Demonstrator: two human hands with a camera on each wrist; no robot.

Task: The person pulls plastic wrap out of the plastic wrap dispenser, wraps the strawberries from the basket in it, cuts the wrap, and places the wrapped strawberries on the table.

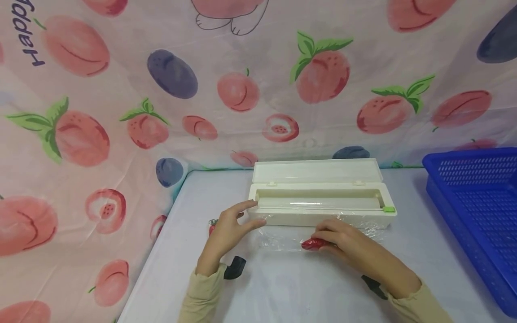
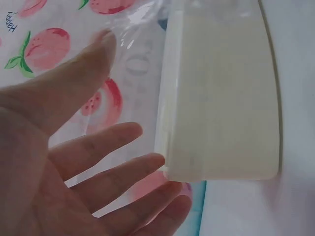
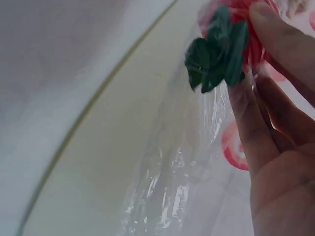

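Overhead, left hand [image 1: 228, 231] fingers straight against dispenser box [image 1: 323, 211], right hand [image 1: 349, 244] gripping red fruit [image 1: 314, 243], green leaves visible only wrist-side.

This is looking like a makeshift recording booth rather than a lived-in kitchen. A thin fruit-printed cloth [image 1: 121, 112], patterned with peaches, strawberries and plums, is hanging as a backdrop on two sides and wrinkling where it meets the pale table [image 1: 291, 287]. Household kitchen goods are sitting on the table: a cream cling-film dispenser box [image 1: 319, 204] is lying with its lid open, and a blue plastic basket [image 1: 476, 206] is standing at the right edge.
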